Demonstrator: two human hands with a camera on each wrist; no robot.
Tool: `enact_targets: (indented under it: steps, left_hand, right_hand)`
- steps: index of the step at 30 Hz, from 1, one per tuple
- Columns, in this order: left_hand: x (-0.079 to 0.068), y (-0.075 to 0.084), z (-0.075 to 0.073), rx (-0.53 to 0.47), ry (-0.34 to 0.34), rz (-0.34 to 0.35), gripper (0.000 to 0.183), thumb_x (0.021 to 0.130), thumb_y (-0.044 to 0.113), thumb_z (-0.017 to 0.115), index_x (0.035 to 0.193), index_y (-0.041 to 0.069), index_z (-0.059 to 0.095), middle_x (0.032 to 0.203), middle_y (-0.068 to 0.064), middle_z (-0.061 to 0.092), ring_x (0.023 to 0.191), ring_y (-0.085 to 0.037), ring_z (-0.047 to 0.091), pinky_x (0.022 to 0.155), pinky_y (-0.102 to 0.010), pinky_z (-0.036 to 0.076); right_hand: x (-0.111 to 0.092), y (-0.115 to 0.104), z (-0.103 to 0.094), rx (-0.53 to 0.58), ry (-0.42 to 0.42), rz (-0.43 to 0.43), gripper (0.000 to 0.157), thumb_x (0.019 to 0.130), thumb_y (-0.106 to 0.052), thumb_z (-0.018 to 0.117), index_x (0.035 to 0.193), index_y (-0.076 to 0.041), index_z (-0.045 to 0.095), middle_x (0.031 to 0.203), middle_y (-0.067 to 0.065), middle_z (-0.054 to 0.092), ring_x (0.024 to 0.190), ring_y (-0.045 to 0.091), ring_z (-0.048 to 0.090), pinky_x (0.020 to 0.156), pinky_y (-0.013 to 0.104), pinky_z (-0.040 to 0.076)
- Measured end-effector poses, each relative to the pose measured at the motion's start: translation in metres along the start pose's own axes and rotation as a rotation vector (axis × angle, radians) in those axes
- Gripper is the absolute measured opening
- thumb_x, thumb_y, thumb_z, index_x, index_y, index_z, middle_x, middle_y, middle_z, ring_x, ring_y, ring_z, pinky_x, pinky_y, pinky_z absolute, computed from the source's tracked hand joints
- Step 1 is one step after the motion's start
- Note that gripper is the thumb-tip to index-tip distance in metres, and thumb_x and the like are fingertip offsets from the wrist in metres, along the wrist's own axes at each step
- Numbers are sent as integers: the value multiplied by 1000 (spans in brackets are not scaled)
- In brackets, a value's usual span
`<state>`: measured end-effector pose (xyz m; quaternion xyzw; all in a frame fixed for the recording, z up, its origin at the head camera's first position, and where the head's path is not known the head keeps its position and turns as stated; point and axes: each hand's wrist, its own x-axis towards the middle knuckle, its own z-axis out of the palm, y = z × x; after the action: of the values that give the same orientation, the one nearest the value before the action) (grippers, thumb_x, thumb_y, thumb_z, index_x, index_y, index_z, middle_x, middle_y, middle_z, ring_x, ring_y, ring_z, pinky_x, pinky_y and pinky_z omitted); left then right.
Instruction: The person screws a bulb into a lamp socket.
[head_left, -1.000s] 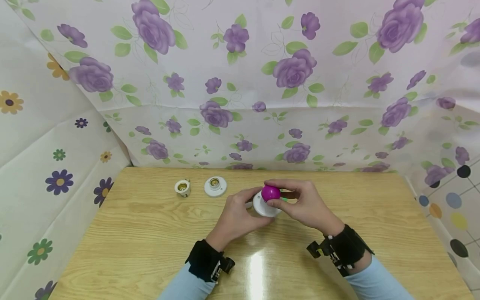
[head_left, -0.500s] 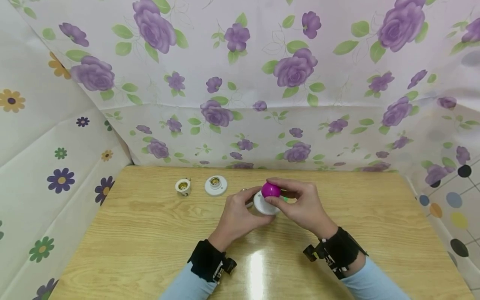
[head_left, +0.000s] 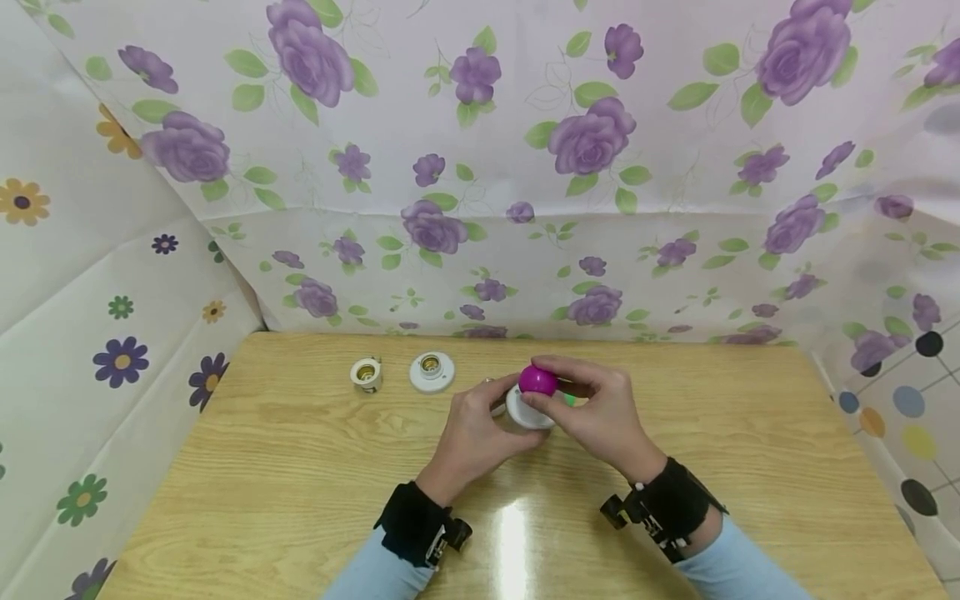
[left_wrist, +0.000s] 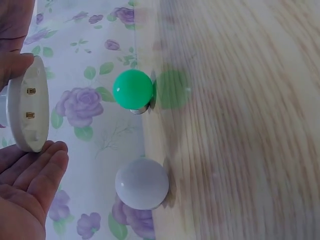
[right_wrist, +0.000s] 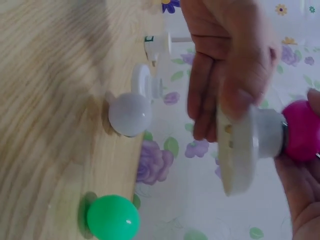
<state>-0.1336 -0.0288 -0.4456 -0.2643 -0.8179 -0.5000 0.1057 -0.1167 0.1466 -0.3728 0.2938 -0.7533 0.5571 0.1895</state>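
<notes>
My left hand (head_left: 476,429) grips a white round lamp holder (head_left: 527,412) by its rim, above the table. In the left wrist view the underside of the lamp holder (left_wrist: 34,107) shows two brass contacts. My right hand (head_left: 606,417) pinches a magenta light bulb (head_left: 537,381) between thumb and fingers. The bulb (right_wrist: 301,131) sits at the holder's socket mouth in the right wrist view, with a narrow dark band between them. How deep its thread goes in is hidden.
On the table (head_left: 300,500) lie a green bulb (left_wrist: 132,89) and a white bulb (left_wrist: 142,184), close beyond the hands. Further left stand a second round lamp holder (head_left: 432,372) and a small cylindrical socket (head_left: 367,375). Flowered cloth (head_left: 480,167) rises behind the table's far edge.
The right wrist has swung left, and the fingers on the magenta bulb have shifted slightly. The bulb and lamp holder have moved a little left; the left hand stays nearly still.
</notes>
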Motion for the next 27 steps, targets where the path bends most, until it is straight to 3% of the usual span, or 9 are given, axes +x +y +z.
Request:
enact_targets:
  steps: [4, 11, 27]
  left_hand:
    - [0, -1, -2, 20, -32, -9, 65, 72, 43, 77, 129, 27, 52, 121, 14, 55, 108, 0, 51, 98, -30, 35]
    - [2, -2, -5, 2, -55, -26, 67, 70, 42, 79, 129, 28, 53, 121, 14, 55, 109, -2, 51, 86, -31, 46]
    - [3, -4, -10, 8, -47, -87, 68, 70, 47, 78, 130, 25, 54, 121, 10, 56, 110, -4, 51, 87, -31, 46]
  right_hand:
    - [1, -1, -2, 3, -46, 46, 37, 72, -1, 76, 108, -2, 66, 103, 13, 65, 91, 25, 63, 71, 39, 52]
    - [1, 0, -5, -14, -77, 43, 39, 74, -1, 75, 111, -2, 64, 107, 13, 64, 95, 25, 61, 79, 36, 50]
    - [0, 0, -17, -118, -103, 74, 45, 78, -9, 74, 121, -5, 60, 116, 6, 60, 105, 20, 58, 87, 37, 46]
